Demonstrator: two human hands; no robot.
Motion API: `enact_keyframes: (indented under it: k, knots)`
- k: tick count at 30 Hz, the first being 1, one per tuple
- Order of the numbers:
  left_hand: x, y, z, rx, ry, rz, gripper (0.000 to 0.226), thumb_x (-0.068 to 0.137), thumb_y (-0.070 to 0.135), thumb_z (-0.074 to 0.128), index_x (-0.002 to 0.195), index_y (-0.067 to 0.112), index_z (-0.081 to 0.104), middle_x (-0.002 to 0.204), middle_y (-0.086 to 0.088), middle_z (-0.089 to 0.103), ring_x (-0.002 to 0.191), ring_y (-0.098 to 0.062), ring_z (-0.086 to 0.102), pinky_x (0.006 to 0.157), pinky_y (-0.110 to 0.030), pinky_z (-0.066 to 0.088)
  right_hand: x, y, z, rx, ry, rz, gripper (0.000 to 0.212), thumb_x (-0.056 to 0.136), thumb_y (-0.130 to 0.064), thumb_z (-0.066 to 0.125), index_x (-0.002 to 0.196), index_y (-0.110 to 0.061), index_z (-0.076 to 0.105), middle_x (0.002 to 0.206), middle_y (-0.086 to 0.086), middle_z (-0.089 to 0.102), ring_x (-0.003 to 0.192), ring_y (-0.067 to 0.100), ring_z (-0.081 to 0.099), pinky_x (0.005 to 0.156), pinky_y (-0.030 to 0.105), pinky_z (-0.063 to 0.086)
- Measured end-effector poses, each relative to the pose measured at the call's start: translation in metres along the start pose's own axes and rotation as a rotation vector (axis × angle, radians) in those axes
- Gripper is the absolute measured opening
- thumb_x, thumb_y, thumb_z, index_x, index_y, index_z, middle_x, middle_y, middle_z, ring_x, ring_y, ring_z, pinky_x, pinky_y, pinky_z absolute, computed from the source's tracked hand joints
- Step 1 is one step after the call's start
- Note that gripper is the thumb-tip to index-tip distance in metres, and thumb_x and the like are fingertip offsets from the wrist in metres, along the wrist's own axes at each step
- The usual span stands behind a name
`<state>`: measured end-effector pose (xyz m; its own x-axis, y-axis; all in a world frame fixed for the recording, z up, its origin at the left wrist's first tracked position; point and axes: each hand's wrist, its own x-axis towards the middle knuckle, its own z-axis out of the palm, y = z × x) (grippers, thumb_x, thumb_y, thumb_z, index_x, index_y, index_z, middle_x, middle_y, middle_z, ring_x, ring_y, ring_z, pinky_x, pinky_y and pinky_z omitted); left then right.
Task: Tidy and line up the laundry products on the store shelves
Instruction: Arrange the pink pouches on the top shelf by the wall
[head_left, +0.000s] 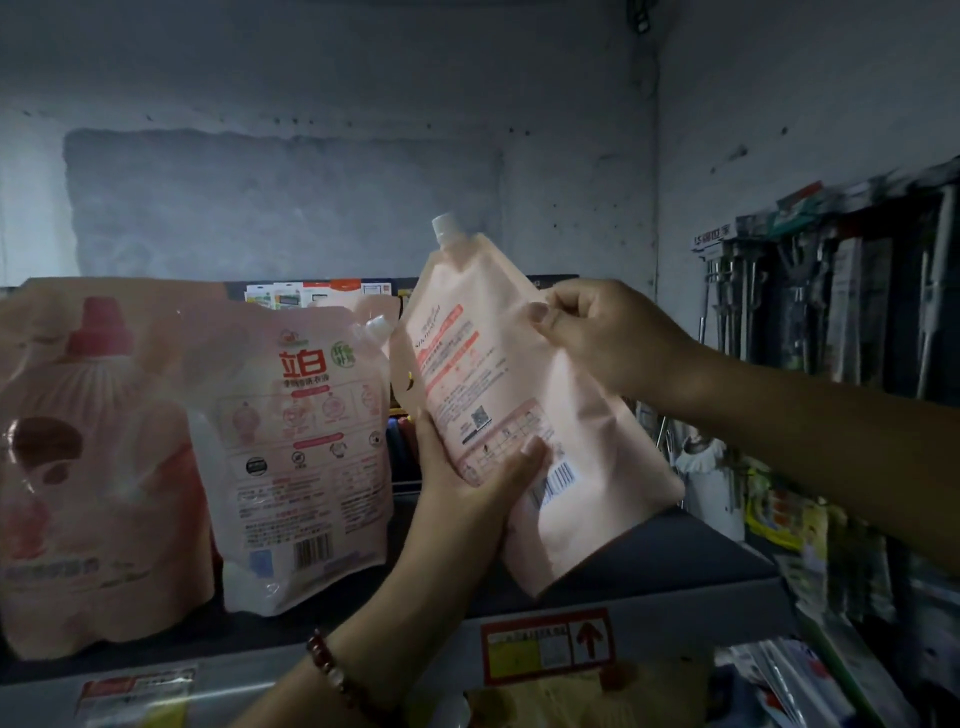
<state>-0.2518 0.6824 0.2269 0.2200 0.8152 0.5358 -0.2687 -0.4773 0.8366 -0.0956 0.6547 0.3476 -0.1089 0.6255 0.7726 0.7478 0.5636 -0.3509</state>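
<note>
dark shelf (649, 577), two pink refill pouches (306, 457) standing

A stained grey plaster wall (291, 171) stands at the far side, a rack of blurred packaged long-handled tools (841, 291) hangs at the right, a red-bordered label with an upward arrow (548, 647) sits near, and a beaded bracelet (332, 670) shows near.
</note>
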Motion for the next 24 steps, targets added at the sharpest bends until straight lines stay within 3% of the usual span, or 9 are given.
enact_keyframes:
  k: [2, 7, 9, 11, 15, 19, 21, 24]
  knots:
    - [0.001, -0.001, 0.004, 0.03, -0.009, 0.02, 0.103, 0.068, 0.037, 0.082, 0.147, 0.052, 0.017, 0.126, 0.015, 0.057, 0.099, -0.002, 0.068, 0.074, -0.023, 0.059, -0.005, 0.004, -0.005, -0.022, 0.014, 0.009, 0.041, 0.099, -0.037, 0.053, 0.084, 0.001, 0.061, 0.066, 0.019, 0.053, 0.053, 0.012, 0.044, 0.046, 0.023, 0.032]
    - [0.003, -0.003, 0.012, 0.092, -0.049, 0.103, 0.114, 0.075, 0.026, 0.082, 0.153, 0.047, 0.001, 0.129, 0.022, 0.054, 0.103, 0.005, 0.065, 0.076, -0.022, 0.059, -0.017, 0.019, -0.014, -0.059, 0.043, 0.035, 0.035, 0.1, -0.032, 0.052, 0.072, -0.011, 0.057, 0.057, -0.004, 0.051, 0.046, 0.005, 0.041, 0.048, 0.024, 0.034]
    - [0.005, -0.004, 0.013, 0.111, -0.063, 0.136, 0.118, 0.075, 0.025, 0.081, 0.153, 0.048, -0.005, 0.127, 0.031, 0.047, 0.107, 0.005, 0.063, 0.075, -0.018, 0.057, -0.022, 0.026, -0.017, -0.057, 0.052, 0.059, 0.034, 0.1, -0.032, 0.052, 0.071, -0.014, 0.057, 0.052, -0.012, 0.055, 0.043, 0.001, 0.045, 0.044, 0.017, 0.033]
    - [0.007, -0.004, 0.012, 0.159, -0.069, 0.174, 0.122, 0.073, 0.031, 0.082, 0.15, 0.054, -0.009, 0.131, 0.037, 0.039, 0.119, 0.0, 0.058, 0.083, -0.023, 0.058, -0.026, 0.032, -0.019, -0.036, 0.063, 0.083, 0.031, 0.1, -0.032, 0.051, 0.073, -0.018, 0.059, 0.053, -0.018, 0.059, 0.043, -0.001, 0.051, 0.042, 0.013, 0.036]
    - [0.014, -0.003, 0.01, 0.367, -0.054, 0.27, 0.118, 0.075, 0.032, 0.083, 0.138, 0.071, -0.009, 0.148, 0.022, 0.038, 0.128, -0.005, 0.053, 0.09, -0.036, 0.059, -0.033, 0.039, -0.018, 0.006, 0.086, 0.138, 0.026, 0.099, -0.033, 0.053, 0.075, -0.027, 0.064, 0.065, -0.008, 0.068, 0.057, 0.008, 0.064, 0.057, 0.03, 0.052]
    - [0.019, -0.009, 0.003, 0.613, -0.033, 0.325, 0.12, 0.077, 0.031, 0.081, 0.147, 0.059, -0.013, 0.151, 0.011, 0.039, 0.13, -0.01, 0.05, 0.093, -0.046, 0.057, -0.038, 0.055, -0.005, 0.12, 0.062, 0.248, 0.026, 0.098, -0.034, 0.054, 0.087, -0.017, 0.07, 0.083, 0.011, 0.073, 0.077, 0.032, 0.071, 0.076, 0.052, 0.058]
    - [0.017, -0.018, -0.002, 0.76, -0.04, 0.322, 0.123, 0.079, 0.033, 0.081, 0.147, 0.056, -0.02, 0.154, 0.009, 0.034, 0.132, -0.008, 0.045, 0.097, -0.04, 0.054, -0.045, 0.066, 0.007, 0.136, 0.044, 0.325, 0.028, 0.099, -0.03, 0.054, 0.093, -0.009, 0.071, 0.088, 0.014, 0.073, 0.08, 0.033, 0.071, 0.078, 0.051, 0.058]
    - [0.013, -0.03, -0.013, 0.884, -0.085, 0.227, 0.123, 0.08, 0.042, 0.077, 0.143, 0.057, -0.027, 0.15, 0.006, 0.031, 0.12, -0.003, 0.043, 0.088, -0.023, 0.047, -0.056, 0.081, 0.03, 0.196, 0.101, 0.456, 0.026, 0.1, -0.019, 0.053, 0.09, -0.002, 0.069, 0.087, 0.024, 0.07, 0.079, 0.04, 0.068, 0.075, 0.044, 0.059]
